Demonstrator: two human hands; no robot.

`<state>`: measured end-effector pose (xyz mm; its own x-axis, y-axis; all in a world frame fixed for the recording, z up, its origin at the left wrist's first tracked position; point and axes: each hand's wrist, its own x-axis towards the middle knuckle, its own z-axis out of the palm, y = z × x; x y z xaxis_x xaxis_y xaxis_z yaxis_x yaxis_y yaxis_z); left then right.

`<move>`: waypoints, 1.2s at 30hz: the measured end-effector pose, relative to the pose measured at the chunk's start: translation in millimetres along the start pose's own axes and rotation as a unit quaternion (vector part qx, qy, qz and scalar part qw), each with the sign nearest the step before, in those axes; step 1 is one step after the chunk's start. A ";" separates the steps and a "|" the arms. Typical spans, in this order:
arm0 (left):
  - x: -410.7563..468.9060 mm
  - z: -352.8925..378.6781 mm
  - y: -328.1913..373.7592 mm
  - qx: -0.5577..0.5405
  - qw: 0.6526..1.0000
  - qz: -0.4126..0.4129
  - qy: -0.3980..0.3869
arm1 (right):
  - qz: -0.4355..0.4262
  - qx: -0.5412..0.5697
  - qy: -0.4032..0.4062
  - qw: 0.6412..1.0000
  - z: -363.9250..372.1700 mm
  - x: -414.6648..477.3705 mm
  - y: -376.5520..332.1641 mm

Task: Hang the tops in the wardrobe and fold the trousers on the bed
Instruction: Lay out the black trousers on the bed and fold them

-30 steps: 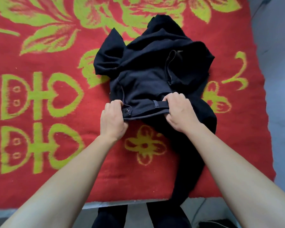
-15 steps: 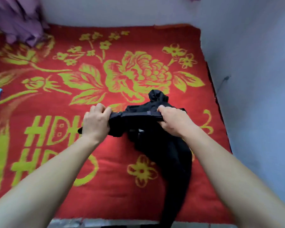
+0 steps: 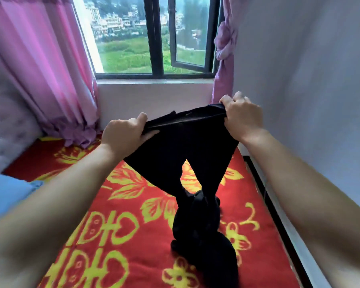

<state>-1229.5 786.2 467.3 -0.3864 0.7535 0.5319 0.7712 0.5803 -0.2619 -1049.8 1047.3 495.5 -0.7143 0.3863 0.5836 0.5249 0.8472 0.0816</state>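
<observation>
Both fists closed on the waistband [image 3: 185, 118]: my left hand [image 3: 123, 134] at nine o'clock, right hand [image 3: 242, 117] at three. Black trousers [image 3: 187, 142] held aloft so the legs [image 3: 208, 173] drop straight; their ends, seemingly tangled, lie bunched on the bed [image 3: 112, 225] at six o'clock.

1 pr trousers [image 3: 187, 146], 2 hands [image 3: 121, 135] [image 3: 243, 119]

A home bedroom: bed [image 3: 116, 235], curtained window [image 3: 154, 38].

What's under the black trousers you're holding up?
The red flowered blanket. The left hand and right hand hold the trousers up; their bunched legs rest on it, hiding what's beneath.
</observation>
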 end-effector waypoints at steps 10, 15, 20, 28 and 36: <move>4.9 -99.5 -10.8 0.069 0.992 -0.031 0.097 | 0.014 -0.040 0.083 0.996 -85.1 -11.4 -0.2; 27.6 -194.1 -47.4 0.057 0.970 -0.147 0.187 | 0.044 -0.006 0.148 0.988 -177.1 -3.2 -31.2; 4.0 -249.5 -83.3 0.012 0.964 -0.177 0.199 | 0.091 0.020 0.149 0.985 -231.8 -17.8 -82.9; -116.9 -207.9 -153.6 0.032 0.988 -0.055 0.140 | 0.030 -0.073 0.099 0.992 -212.9 -88.7 -164.2; -162.1 -225.8 -218.3 -0.006 0.986 0.028 0.164 | 0.034 -0.069 0.080 0.994 -232.9 -101.4 -233.2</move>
<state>-1221.0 467.6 620.1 -0.1608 0.6426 0.7491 0.7936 0.5354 -0.2890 -991.9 725.6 605.5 -0.5979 0.3698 0.7112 0.6360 0.7588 0.1402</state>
